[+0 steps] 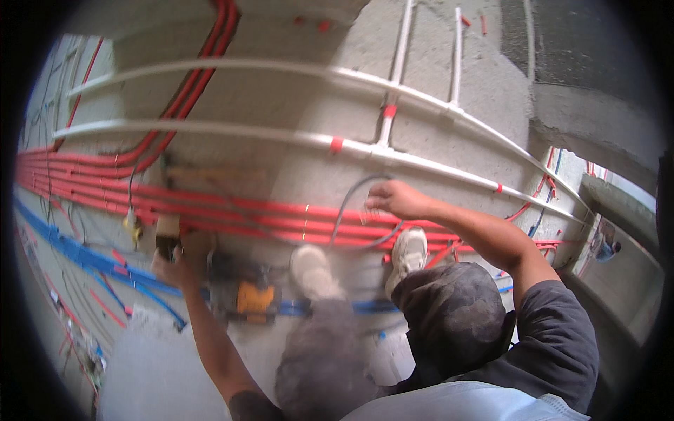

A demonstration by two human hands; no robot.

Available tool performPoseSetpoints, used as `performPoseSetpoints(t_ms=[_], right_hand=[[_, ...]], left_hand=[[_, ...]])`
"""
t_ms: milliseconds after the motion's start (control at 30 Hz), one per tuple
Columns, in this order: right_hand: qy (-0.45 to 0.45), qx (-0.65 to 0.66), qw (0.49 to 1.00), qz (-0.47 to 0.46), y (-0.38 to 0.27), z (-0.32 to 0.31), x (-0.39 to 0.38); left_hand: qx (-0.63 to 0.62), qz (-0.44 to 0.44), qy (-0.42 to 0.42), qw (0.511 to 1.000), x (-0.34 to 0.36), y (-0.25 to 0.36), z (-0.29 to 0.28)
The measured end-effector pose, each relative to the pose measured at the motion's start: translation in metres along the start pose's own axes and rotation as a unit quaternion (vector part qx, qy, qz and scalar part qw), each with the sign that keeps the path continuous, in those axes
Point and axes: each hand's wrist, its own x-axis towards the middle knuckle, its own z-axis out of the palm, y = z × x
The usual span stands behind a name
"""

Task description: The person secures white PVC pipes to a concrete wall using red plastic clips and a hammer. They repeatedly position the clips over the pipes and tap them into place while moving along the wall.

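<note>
1. One block [168, 226] sits in the left hand [167, 268], at its fingertips, well apart from the right hand [401, 199].
2. The block is boxy and blurred, tan above and dark below.
3. The left hand is closed around it; the right has its fingers curled beside one grey cable [339, 216], and I cannot tell whether it grips anything.
4. Two shoes [313, 272], one yellow-black tool [254, 298] and two long white pipes [437, 168] surround them.

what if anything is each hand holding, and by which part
Left hand: small tan-and-dark block, by its near end. Right hand: cannot tell.
</note>
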Motion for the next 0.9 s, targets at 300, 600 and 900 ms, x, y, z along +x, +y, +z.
performPoseSetpoints(t_ms=[300,600,900], right_hand=[[0.451,0.31,0.801,-0.243,0.04,-0.211,-0.027],[0.305,0.099,0.892,-0.319,0.021,0.053,-0.018],[0.258,-0.052,0.893,-0.366,0.044,0.075,-0.002]], left_hand=[[-0.368,0.16,-0.005,0.916,-0.013,0.188,-0.012],[-0.642,-0.316,-0.652,0.251,-0.131,0.427,-0.055],[-0.632,-0.241,-0.461,0.575,-0.075,0.297,-0.006]])
